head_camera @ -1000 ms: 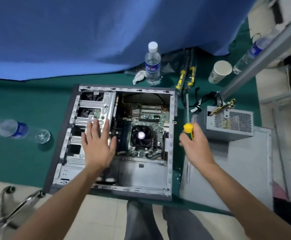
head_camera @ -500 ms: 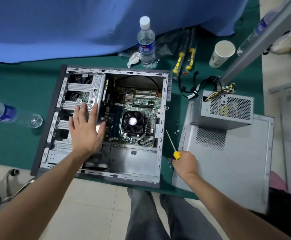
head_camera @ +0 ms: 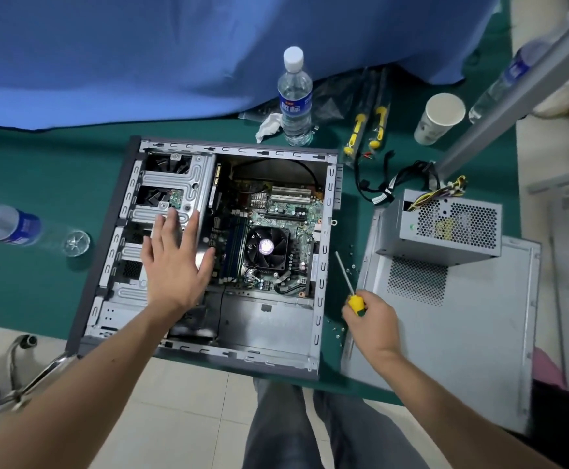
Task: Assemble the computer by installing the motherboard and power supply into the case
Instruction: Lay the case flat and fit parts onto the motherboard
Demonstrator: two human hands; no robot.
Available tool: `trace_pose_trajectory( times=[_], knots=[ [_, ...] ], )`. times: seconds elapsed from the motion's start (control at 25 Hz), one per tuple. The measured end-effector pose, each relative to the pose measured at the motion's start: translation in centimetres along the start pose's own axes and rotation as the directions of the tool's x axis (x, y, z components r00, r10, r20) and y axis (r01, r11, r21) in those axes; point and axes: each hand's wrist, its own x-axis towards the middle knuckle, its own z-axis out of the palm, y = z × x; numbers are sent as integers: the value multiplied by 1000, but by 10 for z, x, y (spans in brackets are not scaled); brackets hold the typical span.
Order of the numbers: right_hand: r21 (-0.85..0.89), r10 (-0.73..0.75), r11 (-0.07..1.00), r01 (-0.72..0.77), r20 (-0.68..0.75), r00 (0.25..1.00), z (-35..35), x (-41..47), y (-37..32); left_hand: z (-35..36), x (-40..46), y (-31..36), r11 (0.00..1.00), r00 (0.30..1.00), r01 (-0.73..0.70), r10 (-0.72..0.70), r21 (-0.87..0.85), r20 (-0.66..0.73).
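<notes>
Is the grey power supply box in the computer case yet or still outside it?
Outside: the grey power supply box sits on the detached side panel, right of the open case.

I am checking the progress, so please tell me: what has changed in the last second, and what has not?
The right hand drew back toward the person with the screwdriver, from beside the power supply to the case's near right edge; its shaft now points away. The left hand stays flat over the drive cage. The power supply remains outside.
</notes>
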Motion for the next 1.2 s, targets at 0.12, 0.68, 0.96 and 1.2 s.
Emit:
trace_pose_trajectory(
  times=[0.12, 0.68, 0.96, 1.2],
  knots=[
    [113, -33, 993, 44, -106, 994, -22, 1, -16, 1, -3, 3, 1000, 1000, 1, -1, 9, 19],
    [462, -98, 887, 4, 178, 979, -19, 28, -186, -6, 3, 4, 997, 996, -15, 22, -78, 90],
    [435, -216, 900, -20, 486, 847, -10, -1, -216, -69, 4, 10, 633, 957, -159, 288, -758, 40],
    [461, -276, 887, -16, 559, 782, -21, -11, -221, -99, 2, 29, 467, 939, -131, 340, -875, 41]
  ],
)
